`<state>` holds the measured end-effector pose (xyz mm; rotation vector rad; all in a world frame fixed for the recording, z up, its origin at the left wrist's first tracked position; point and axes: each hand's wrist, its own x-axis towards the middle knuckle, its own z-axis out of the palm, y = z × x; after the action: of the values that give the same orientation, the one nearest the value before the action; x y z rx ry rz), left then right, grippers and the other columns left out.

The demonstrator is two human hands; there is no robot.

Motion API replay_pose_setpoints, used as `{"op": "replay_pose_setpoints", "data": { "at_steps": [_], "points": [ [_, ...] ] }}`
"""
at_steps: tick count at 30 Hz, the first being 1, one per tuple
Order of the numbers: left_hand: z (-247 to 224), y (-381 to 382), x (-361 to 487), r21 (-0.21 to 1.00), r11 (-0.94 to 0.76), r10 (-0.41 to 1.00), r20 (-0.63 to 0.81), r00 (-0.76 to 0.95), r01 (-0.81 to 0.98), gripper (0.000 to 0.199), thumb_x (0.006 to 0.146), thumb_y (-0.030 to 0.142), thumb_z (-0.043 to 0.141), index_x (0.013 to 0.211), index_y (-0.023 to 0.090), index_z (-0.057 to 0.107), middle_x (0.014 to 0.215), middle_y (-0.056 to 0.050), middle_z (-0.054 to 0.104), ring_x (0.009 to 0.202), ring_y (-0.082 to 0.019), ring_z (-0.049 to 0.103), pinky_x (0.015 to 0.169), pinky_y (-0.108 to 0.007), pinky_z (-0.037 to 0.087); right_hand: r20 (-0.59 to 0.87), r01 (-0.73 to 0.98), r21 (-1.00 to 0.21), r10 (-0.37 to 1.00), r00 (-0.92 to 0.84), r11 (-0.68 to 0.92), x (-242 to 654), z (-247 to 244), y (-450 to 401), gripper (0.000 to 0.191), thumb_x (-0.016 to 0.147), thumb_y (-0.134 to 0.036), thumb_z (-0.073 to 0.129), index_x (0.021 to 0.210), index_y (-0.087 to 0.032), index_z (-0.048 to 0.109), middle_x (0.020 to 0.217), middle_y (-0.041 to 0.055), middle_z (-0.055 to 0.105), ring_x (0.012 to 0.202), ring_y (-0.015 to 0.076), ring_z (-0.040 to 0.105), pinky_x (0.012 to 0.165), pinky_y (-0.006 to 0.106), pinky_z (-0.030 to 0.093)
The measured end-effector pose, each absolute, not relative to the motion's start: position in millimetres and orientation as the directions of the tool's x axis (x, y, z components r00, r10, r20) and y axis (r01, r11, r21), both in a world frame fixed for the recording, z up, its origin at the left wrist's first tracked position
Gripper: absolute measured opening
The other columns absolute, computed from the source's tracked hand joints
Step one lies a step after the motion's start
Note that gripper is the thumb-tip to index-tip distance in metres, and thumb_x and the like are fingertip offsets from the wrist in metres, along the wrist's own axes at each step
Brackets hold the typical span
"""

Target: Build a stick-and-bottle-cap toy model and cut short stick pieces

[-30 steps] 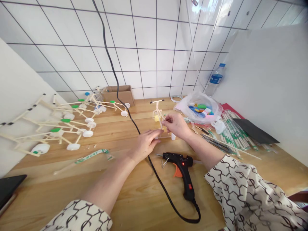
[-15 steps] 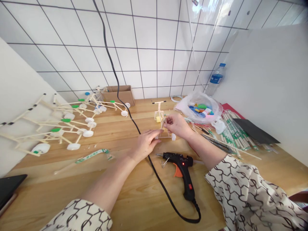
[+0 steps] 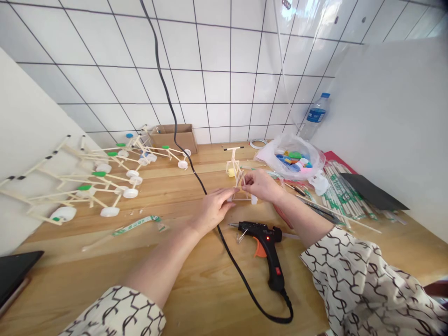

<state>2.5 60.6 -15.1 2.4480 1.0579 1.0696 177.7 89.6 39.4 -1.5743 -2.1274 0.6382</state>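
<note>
Right hand (image 3: 262,185) is pinching the stick frame (image 3: 235,167) to hold it upright, while the open left hand (image 3: 212,210) is bracing its base, clear of the glue gun (image 3: 265,242) lying nearer the desk's (image 3: 196,289) front edge.

Stick frame (image 3: 233,165) partly behind right hand (image 3: 262,185), black device (image 3: 14,273) cut off (left edge)
</note>
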Motion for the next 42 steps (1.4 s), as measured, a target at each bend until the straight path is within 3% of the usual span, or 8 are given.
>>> {"op": "replay_pose_setpoints", "data": {
  "at_steps": [42],
  "points": [
    [-18, 60, 5, 0.518, -0.697, 0.716, 0.533, 0.450, 0.496, 0.037, 0.076, 0.012, 0.062, 0.112, 0.020, 0.058, 0.101, -0.006, 0.067, 0.092, -0.019, 0.061, 0.081, -0.035, 0.049, 0.055, 0.820, -0.511, 0.962, -0.267, 0.257, 186, 36, 75, 0.012, 0.066, -0.008, 0.052, 0.058, -0.017, 0.052, 0.057, -0.0015, 0.054, 0.055, 0.0106, 0.048, 0.051, 0.020, 0.033]
  ]
}}
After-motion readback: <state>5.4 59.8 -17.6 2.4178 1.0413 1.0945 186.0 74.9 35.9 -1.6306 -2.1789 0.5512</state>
